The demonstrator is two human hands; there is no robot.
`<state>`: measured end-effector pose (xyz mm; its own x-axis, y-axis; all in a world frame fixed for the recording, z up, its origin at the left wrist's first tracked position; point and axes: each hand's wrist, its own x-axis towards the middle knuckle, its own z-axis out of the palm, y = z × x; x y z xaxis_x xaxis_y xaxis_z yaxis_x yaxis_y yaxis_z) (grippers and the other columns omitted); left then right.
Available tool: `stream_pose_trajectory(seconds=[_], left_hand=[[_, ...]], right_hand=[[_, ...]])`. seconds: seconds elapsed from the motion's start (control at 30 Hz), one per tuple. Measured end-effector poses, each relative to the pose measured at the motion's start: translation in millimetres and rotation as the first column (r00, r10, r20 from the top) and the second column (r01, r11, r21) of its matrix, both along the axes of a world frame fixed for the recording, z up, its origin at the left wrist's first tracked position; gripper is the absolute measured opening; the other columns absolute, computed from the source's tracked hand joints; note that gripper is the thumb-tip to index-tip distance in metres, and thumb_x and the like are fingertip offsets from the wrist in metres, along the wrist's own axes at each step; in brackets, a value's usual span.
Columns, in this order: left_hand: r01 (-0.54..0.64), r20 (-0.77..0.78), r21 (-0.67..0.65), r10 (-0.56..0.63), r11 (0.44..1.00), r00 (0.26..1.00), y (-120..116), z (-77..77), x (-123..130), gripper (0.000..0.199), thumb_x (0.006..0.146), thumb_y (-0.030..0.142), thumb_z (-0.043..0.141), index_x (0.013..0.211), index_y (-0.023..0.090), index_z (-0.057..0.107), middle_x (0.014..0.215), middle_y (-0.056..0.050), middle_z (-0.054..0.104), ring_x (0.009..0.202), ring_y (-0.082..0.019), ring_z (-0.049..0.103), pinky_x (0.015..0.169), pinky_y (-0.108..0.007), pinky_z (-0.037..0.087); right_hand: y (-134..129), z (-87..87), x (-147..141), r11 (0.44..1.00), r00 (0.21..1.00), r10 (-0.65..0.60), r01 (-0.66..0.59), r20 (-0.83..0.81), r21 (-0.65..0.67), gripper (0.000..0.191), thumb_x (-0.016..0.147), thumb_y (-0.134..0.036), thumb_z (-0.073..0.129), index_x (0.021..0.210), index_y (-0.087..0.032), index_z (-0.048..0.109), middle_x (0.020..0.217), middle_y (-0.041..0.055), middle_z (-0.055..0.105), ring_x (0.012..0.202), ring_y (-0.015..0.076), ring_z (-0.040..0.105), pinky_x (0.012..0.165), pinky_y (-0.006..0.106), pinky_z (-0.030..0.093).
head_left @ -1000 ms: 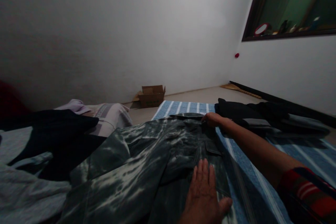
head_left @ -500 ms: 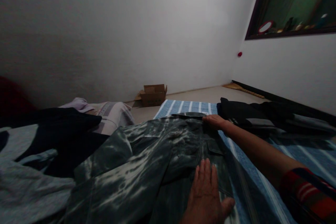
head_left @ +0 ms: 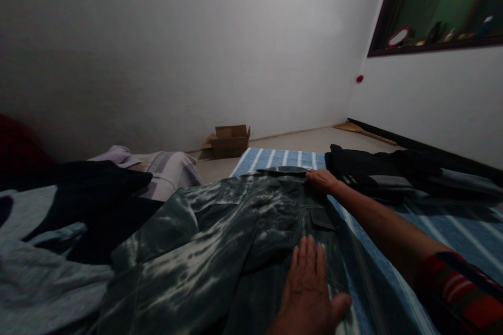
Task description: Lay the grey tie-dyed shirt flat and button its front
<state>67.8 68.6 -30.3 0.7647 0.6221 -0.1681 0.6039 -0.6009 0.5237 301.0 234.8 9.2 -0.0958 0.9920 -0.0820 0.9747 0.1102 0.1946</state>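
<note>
A dark grey-green jacket [head_left: 204, 241] with pale tie-dye streaks lies spread over the surface before me. Its flapped pocket [head_left: 323, 218] shows between my two hands. My left hand [head_left: 308, 288] rests flat on the jacket at the lower middle, fingers stretched out together and thumb apart to the right. Farther off, my right hand [head_left: 321, 180] reaches in from the right and has its fingers closed on the jacket's far edge near the top. Its fingertips are partly hidden. A blue and white striped sheet [head_left: 275, 158] lies under the jacket.
Dark folded clothes [head_left: 365, 167] lie on the sheet at right. Grey and navy clothes [head_left: 47, 277] are heaped at left, near a pale striped cloth [head_left: 173, 167]. An open cardboard box [head_left: 230, 144] stands on the floor by the wall. A window [head_left: 440, 5] is upper right.
Almost nothing differs. My right hand has shifted very slightly to the right along the jacket's far edge; my left hand stays flat in place.
</note>
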Motion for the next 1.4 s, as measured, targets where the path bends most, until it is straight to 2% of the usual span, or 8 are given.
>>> stream_pose_trajectory(seconds=[0.17, 0.5, 0.7, 0.87, 1.03, 1.13, 1.23, 1.4], left_hand=[[0.003, -0.026, -0.029, -0.004, 1.0, 1.0, 0, 2.7, 1, 0.091, 0.085, 0.068, 0.041, 0.151, 0.014, 0.01, 0.155, -0.01, -0.01, 0.141, -0.029, -0.012, 0.119, -0.049, 0.002], [-0.004, -0.028, -0.023, 0.003, 1.0, 1.0, 0, 1.8, 1, 0.091, 0.085, 0.068, 0.041, 0.151, 0.013, 0.01, 0.155, -0.01, -0.011, 0.142, -0.03, -0.011, 0.119, -0.049, 0.002], [-0.002, -0.042, -0.043, 0.0, 0.999, 0.999, 0, 5.3, 1, 0.091, 0.085, 0.067, 0.041, 0.151, 0.013, 0.01, 0.155, -0.01, -0.01, 0.142, -0.029, -0.012, 0.119, -0.048, 0.001], [-0.001, -0.031, -0.053, -0.001, 0.999, 1.0, 0, 7.6, 2, 0.091, 0.085, 0.067, 0.041, 0.151, 0.013, 0.011, 0.154, -0.011, -0.011, 0.142, -0.028, -0.013, 0.119, -0.047, 0.0], [0.007, -0.039, -0.015, -0.007, 1.0, 0.999, -1, 5.2, 1, 0.09, 0.086, 0.066, 0.04, 0.151, 0.013, 0.009, 0.155, -0.01, -0.011, 0.142, -0.029, -0.012, 0.119, -0.047, 0.001], [0.001, -0.042, -0.019, -0.002, 1.0, 0.999, -1, 4.2, 1, 0.091, 0.085, 0.067, 0.04, 0.151, 0.013, 0.009, 0.155, -0.01, -0.011, 0.142, -0.03, -0.012, 0.119, -0.048, 0.001], [-0.002, -0.025, -0.029, 0.001, 1.0, 1.0, -2, 4.1, 0, 0.091, 0.085, 0.07, 0.038, 0.151, 0.013, 0.01, 0.155, -0.011, -0.01, 0.142, -0.029, -0.011, 0.119, -0.048, 0.001], [-0.009, -0.006, -0.02, 0.008, 1.0, 1.0, -3, 3.4, 0, 0.089, 0.085, 0.069, 0.036, 0.151, 0.014, 0.011, 0.156, -0.009, -0.009, 0.142, -0.029, -0.011, 0.119, -0.048, 0.002]], right_hand=[[-1, -7.9, 0, 0.999, 0.999, -0.029, 0.03, -0.02, 0.031, 0.03, 0.089, -0.011, 0.04, 0.108, -0.014, 0.063, 0.111, 0.016, 0.066, 0.095, 0.0275, 0.067, 0.074, 0.033, 0.05], [0, 9.5, 5, 0.994, 0.991, -0.084, 0.091, -0.1, 0.065, 0.026, 0.084, -0.012, 0.048, 0.102, -0.016, 0.067, 0.106, 0.014, 0.069, 0.099, 0.0245, 0.065, 0.077, 0.028, 0.046], [3, 6.6, -1, 0.989, 0.979, -0.137, 0.144, -0.151, 0.032, 0.028, 0.08, -0.01, 0.051, 0.102, -0.015, 0.067, 0.104, 0.0169, 0.069, 0.097, 0.0273, 0.065, 0.075, 0.03, 0.047], [5, 11.8, 5, 0.993, 0.961, -0.12, 0.114, -0.25, -0.038, 0.035, 0.073, -0.006, 0.053, 0.102, -0.018, 0.07, 0.103, 0.0102, 0.07, 0.095, 0.0234, 0.065, 0.071, 0.024, 0.045], [7, 14.6, 3, 0.991, 0.915, -0.105, 0.064, -0.39, -0.116, 0.045, 0.075, -0.012, 0.053, 0.117, -0.022, 0.066, 0.091, 0.0005, 0.072, 0.074, 0.0131, 0.065, 0.06, 0.016, 0.043], [12, 13.9, -2, 0.986, 0.901, -0.125, 0.068, -0.415, -0.149, 0.037, 0.073, -0.013, 0.055, 0.106, -0.019, 0.071, 0.078, 0.0, 0.07, 0.063, 0.0119, 0.063, 0.056, 0.017, 0.042], [18, 10.3, -4, 0.988, 0.903, -0.142, 0.106, -0.407, -0.11, 0.028, 0.074, -0.014, 0.056, 0.095, -0.017, 0.074, 0.076, 0.0021, 0.07, 0.067, 0.0138, 0.064, 0.059, 0.018, 0.042], [20, 0.6, -4, 0.985, 0.912, -0.166, 0.168, -0.376, -0.028, 0.025, 0.075, -0.017, 0.059, 0.096, -0.019, 0.074, 0.092, 0.0045, 0.072, 0.086, 0.0171, 0.065, 0.069, 0.019, 0.042]])
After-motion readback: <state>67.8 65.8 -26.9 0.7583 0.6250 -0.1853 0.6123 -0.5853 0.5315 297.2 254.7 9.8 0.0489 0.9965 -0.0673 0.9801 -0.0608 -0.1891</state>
